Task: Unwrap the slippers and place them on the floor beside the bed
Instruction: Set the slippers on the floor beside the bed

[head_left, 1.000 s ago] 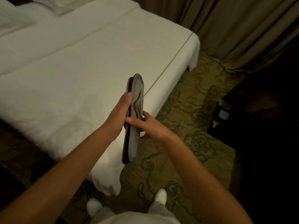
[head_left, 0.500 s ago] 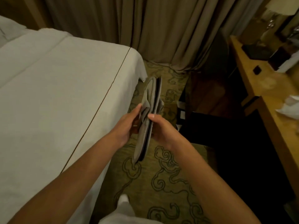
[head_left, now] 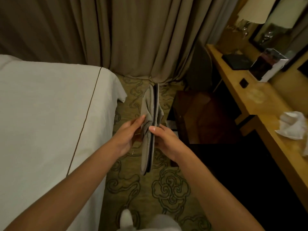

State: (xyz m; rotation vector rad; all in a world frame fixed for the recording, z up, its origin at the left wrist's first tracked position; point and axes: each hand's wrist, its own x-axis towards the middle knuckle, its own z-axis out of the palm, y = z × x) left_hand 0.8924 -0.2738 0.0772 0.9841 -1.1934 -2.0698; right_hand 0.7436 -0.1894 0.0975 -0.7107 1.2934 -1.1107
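You hold the slippers (head_left: 150, 129) on edge, pressed flat together, above the carpet (head_left: 166, 189) just right of the bed (head_left: 50, 114). Your left hand (head_left: 127, 137) pinches the grey upper; your right hand (head_left: 164, 139) grasps the sole side, thumb on top.

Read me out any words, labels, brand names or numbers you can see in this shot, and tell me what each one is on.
None can be read.
The dark folder on the desk has a faint mark, too blurred to read.
The box beside it shows dark printing, too blurred to read.
The slippers, held between the left hand and right hand, show no text.
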